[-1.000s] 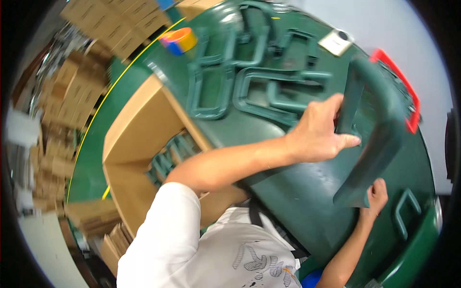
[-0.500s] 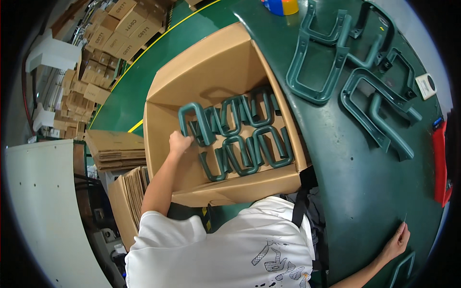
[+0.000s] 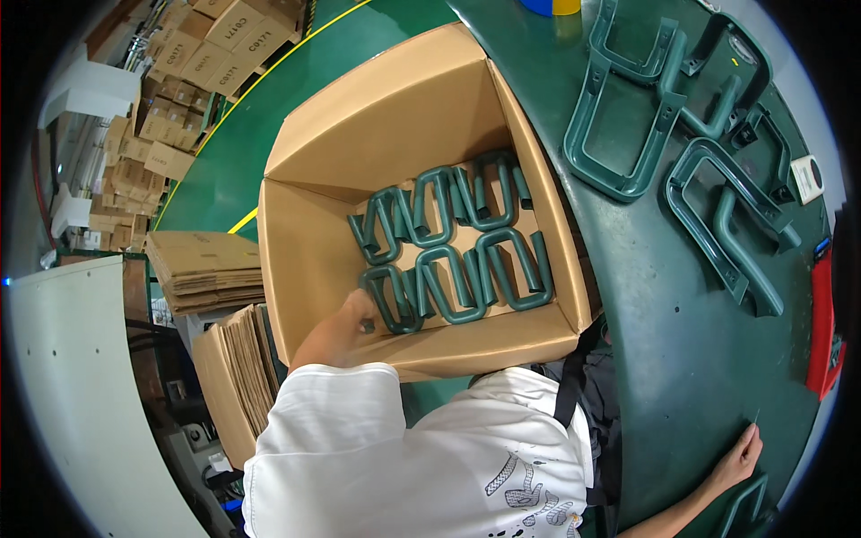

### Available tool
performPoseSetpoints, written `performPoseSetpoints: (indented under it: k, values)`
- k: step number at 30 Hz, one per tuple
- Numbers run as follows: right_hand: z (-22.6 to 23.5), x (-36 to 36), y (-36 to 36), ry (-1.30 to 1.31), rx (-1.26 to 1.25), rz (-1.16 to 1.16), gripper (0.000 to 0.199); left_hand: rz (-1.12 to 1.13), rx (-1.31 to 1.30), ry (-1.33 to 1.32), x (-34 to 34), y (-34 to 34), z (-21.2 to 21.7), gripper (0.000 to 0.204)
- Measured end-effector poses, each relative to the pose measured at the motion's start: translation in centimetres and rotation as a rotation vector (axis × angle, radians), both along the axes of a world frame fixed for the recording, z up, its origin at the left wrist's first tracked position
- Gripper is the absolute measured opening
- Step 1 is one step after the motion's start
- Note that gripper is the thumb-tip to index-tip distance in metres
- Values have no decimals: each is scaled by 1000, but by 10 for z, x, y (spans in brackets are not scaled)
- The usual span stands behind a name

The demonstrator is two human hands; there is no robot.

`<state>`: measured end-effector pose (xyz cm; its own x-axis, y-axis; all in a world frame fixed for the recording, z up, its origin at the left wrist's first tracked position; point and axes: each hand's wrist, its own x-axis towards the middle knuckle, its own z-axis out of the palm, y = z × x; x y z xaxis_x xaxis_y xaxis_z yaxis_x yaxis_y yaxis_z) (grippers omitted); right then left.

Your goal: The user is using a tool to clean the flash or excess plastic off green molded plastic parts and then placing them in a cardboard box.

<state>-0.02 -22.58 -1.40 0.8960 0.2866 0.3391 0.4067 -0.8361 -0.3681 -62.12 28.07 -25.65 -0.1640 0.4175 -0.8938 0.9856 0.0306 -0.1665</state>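
Inside a large open cardboard box point(image 3: 377, 81), several dark green U-shaped handles point(image 3: 437, 208) stand in two rows. Down in its near left corner is my left hand point(image 3: 357, 311), slightly blurred, with its fingers closed on the green handle point(image 3: 395, 309) at the left end of the near row. Part of that handle is hidden by the fingers. My right hand point(image 3: 741, 455) rests over the green tabletop with thumb and finger pinched around a thin, needle-like piece point(image 3: 757, 417). Just below that hand, another green handle point(image 3: 746, 509) lies partly out of view.
More green handles point(image 3: 619, 184) lie on the green table point(image 3: 655, 359) to the right. A red tool point(image 3: 821, 332) and a small white device point(image 3: 806, 178) sit along its far edge. Flattened cartons point(image 3: 238, 377) stand left of the box; stacked cartons point(image 3: 229, 45) are farther off.
My left hand has carried a green handle from above the far row down to the near row's left end. The view has shifted slightly; my right hand keeps its pinch.
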Motion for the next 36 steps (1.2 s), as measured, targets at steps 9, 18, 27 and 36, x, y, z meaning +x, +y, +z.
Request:
performPoseSetpoints:
  k: [9,18,27,36]
  values:
    - [-3,-2,-2,34,-14,-22,28,-344,110,-55,-33,8,-35,28]
    - [16,-21,32,12,127,93,18,-208,302,-333,110,30,127,12]
    - [43,-23,-14,-363,-223,-375,19,-820,328,-1924,373,-99,337,9]
    - [67,25,-72,218,-621,-667,36,-1371,-350,-2544,484,-239,426,36]
